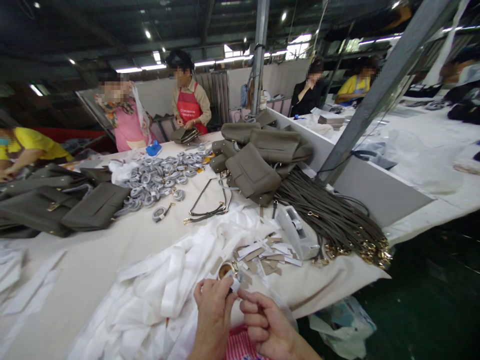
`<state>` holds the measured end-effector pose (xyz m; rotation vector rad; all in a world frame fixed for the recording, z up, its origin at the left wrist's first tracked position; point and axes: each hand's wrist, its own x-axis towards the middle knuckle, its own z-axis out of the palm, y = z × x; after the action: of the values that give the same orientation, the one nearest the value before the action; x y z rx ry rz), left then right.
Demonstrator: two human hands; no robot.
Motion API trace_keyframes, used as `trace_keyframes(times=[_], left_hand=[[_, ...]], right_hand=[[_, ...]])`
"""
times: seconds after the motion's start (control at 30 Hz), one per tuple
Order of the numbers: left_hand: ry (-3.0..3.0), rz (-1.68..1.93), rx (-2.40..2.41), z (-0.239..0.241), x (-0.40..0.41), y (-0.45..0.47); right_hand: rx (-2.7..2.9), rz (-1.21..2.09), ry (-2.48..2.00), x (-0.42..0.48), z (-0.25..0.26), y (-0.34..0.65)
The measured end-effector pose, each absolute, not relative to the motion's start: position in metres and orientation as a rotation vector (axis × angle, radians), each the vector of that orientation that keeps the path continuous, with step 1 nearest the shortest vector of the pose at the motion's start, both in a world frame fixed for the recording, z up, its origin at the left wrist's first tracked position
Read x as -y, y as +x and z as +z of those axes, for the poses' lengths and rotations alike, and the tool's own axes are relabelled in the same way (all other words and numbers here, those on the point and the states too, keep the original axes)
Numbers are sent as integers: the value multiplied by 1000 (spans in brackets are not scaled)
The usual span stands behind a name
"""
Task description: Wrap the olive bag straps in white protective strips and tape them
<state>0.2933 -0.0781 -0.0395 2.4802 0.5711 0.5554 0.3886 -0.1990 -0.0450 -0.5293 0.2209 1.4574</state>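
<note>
My left hand (214, 300) is closed in a pinch on a small coiled strap (226, 270) with gold hardware and a bit of white wrapping (235, 284). Close by on the right is my right hand (268, 320), its index fingertip against the white wrapping and its other fingers curled in. The right thumb is mostly hidden. Just beyond the hands lie loose white and tan paper strips (262, 252). A heap of white wrapping ribbon (176, 280) spreads left of them. Behind the paper strips stands a tape dispenser (298, 232).
Long dark straps (330, 210) with gold clasps lie at the right edge. Olive bags are piled at the back (255, 170) and left (41, 205). Grey-wrapped coils (153, 180) form a heap between them. A slanted metal post (375, 105) rises beside a divider. Several co-workers are beyond.
</note>
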Motion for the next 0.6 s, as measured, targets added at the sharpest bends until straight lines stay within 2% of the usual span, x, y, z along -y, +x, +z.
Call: trace_keyframes(times=[0.33, 0.5, 0.6], left_hand=[[2842, 864, -66, -4, 75, 280], [2888, 963, -26, -7, 72, 274], [2686, 915, -166, -14, 73, 271]], right_hand=[[-50, 1587, -172, 194, -47, 385], [102, 1579, -354, 196, -47, 380], [97, 1422, -633, 194, -40, 376]])
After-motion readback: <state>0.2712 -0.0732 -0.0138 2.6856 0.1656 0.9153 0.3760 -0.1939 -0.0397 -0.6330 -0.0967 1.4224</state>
